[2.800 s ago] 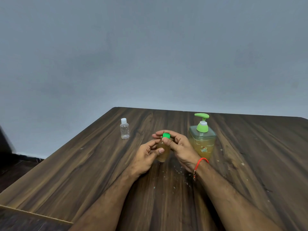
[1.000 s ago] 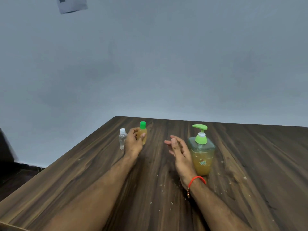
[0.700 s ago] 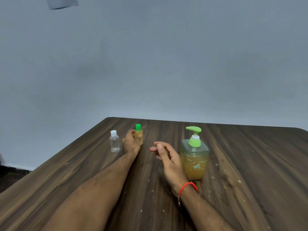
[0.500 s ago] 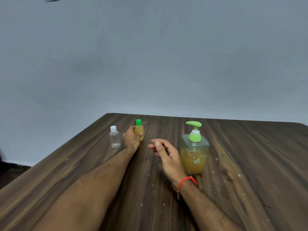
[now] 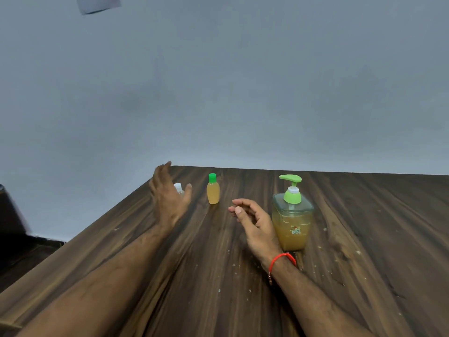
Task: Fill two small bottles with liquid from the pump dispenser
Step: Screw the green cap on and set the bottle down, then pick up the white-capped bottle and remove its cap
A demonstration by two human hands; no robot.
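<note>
Left hand [image 5: 167, 198], fingers spread and holding nothing, reaches at the clear bottle [image 5: 178, 189] it mostly hides, beside the filled green-capped bottle [image 5: 213, 190]; a careless sweep could topple either, while the right hand [image 5: 252, 221] idles loosely curled by the pump dispenser [image 5: 292, 215].

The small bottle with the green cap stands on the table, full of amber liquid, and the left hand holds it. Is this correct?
Not quite. The head view shows the left hand open and apart from the green-capped bottle, in front of the clear white-capped bottle. The rest holds: the green-capped bottle stands upright on the table, filled with amber liquid.
</note>
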